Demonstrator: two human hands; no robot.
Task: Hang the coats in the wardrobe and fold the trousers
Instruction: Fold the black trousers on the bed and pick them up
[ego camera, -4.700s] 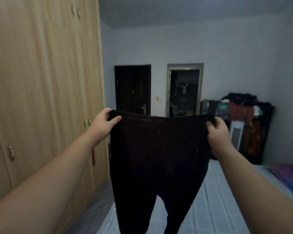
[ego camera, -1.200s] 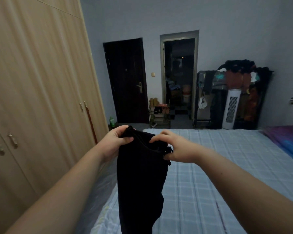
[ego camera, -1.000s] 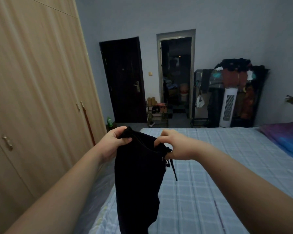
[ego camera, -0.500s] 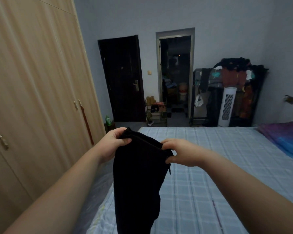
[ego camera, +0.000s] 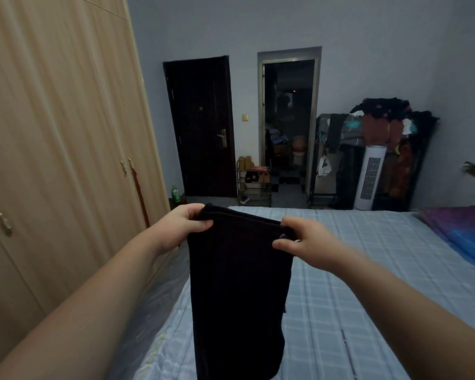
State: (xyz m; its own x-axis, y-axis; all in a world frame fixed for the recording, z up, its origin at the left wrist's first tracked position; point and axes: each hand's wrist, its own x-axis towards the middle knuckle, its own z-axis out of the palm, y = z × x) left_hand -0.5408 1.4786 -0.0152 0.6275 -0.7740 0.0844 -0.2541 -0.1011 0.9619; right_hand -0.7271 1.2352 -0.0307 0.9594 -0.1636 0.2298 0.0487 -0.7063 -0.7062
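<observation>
A pair of black trousers (ego camera: 239, 292) hangs in front of me, folded lengthwise so one leg lies over the other. My left hand (ego camera: 180, 229) grips the left end of the waistband. My right hand (ego camera: 310, 242) pinches the right end of it, thumb underneath. The legs drop past the bottom of the view, over the left edge of the bed (ego camera: 368, 270). The wooden wardrobe (ego camera: 58, 149) stands along the left with its doors closed.
The bed has a pale blue checked sheet, and a purple and blue quilt (ego camera: 461, 229) lies at its right. Beyond the bed are a dark door (ego camera: 200, 127), an open doorway (ego camera: 287, 124), a shoe rack (ego camera: 254, 185), a white tower fan (ego camera: 369, 176) and a loaded clothes rack (ego camera: 381, 144).
The trousers, spread wide by the waistband earlier, are now folded in half lengthwise. In the last second my hands have moved slightly apart, pulling the folded waistband taut.
</observation>
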